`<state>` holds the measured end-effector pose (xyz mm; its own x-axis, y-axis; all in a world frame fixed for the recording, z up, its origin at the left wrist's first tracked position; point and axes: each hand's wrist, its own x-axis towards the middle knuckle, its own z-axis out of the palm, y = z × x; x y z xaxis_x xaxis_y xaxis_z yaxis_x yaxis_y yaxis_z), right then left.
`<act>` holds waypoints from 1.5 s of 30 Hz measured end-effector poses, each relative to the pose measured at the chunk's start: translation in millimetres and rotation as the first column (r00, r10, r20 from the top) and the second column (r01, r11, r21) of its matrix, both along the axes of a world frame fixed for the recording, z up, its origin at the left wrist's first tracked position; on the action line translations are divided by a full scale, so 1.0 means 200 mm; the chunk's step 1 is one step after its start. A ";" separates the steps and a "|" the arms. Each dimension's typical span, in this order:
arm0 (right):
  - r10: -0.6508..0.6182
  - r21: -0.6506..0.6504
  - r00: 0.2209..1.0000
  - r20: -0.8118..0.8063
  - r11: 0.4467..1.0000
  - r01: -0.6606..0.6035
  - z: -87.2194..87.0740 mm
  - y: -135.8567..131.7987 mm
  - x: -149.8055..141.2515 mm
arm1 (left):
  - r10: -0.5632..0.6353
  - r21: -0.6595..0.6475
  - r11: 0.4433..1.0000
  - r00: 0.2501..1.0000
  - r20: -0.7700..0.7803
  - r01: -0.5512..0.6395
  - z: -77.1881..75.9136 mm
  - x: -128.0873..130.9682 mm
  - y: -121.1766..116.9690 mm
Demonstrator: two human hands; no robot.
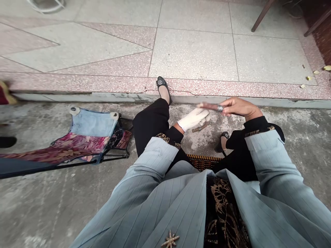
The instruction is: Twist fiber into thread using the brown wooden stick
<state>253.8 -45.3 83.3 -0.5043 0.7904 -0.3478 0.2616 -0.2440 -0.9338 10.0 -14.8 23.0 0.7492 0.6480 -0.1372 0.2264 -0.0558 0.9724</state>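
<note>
In my bare right hand (pixel 239 107), the fingers are closed on a brown rod-like tool (pixel 210 106) with a silvery band near my fingertips. The tool points left, its far end blurred just above my left hand (pixel 193 119). That hand wears a white knitted glove, and its fingers are curled. Below the gloved fingers shows a thin, curved brown piece (pixel 200 128). I cannot tell whether it belongs to the tool or is a separate thing in the glove. Both hands are in front of my knees, above the concrete ground.
To the left stands a folding chair (pixel 89 122) with blue and floral fabric. I sit on a woven seat (pixel 204 162), my left foot on a raised terrazzo step (pixel 193 55). Dark furniture legs (pixel 262 16) stand far right, near scattered yellow bits (pixel 309 78). A white round base (pixel 48 6) is far left.
</note>
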 end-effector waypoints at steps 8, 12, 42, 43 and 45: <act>-0.584 0.160 0.810 -0.043 0.797 0.583 -0.07 0.05 0.02 | -0.108 0.062 0.992 0.993 -0.037 0.111 0.03 0.01 0.00; -0.589 0.308 0.721 0.365 0.807 0.503 -0.13 0.09 0.01 | -0.173 0.146 0.972 0.982 -0.071 0.181 0.03 0.02 -0.01; -0.655 0.399 0.645 0.393 0.754 0.522 -0.13 0.10 0.01 | -0.272 0.169 0.945 0.960 -0.074 0.281 0.02 0.02 -0.02; -0.600 0.446 0.586 0.544 0.799 0.404 -0.14 0.10 0.01 | -0.269 0.198 0.940 0.960 -0.076 0.279 0.03 0.02 -0.03; -0.439 0.428 0.478 0.761 0.893 0.140 -0.15 0.10 -0.01 | -0.231 0.234 0.942 0.970 -0.069 0.241 0.05 0.01 -0.03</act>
<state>251.6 -24.9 52.3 0.1707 0.9615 -0.2152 0.9007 -0.2408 -0.3615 11.5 -19.8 34.0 0.8818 0.4705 -0.0329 0.2168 -0.3423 0.9142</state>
